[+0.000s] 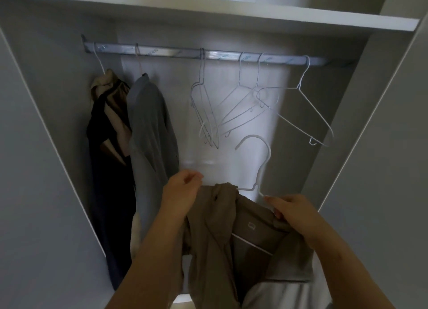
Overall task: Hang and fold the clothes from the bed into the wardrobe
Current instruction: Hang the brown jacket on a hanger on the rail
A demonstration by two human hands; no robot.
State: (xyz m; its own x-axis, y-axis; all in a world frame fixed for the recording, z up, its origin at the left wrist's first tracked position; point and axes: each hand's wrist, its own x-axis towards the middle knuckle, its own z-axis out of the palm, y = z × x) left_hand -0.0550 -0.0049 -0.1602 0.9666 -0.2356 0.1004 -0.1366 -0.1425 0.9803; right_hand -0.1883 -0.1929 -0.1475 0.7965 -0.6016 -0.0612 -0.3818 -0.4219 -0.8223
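Two hands worked in front of the open wardrobe (347, 146). Between them hung one brown garment (213, 227), low in the opening and below the rail (162, 52), draped over one white hanger (259, 176) whose hook stood free in the air, not on the rail. The right hand (289, 209) was clenched around the hanger's right shoulder wire together with the cloth there. The left hand (183, 188) had its fingers curled at the garment's upper left edge; whether they pinched cloth or wire could not be told.

On the rail, two loaded hangers hung at the left: one carrying beige and black clothes (108, 128), and just beside it one carrying a grey garment (150, 128). To their right hung the empty hangers (299, 87), all thin white wire: three apart from each other at the right, and a tight bunch near the middle that looked like two, though the blur made that count uncertain.

The wardrobe was pale grey inside, with one white shelf (231, 14) across the top above the rail. The light was dim, with a brighter patch on the back panel behind the empty hangers.
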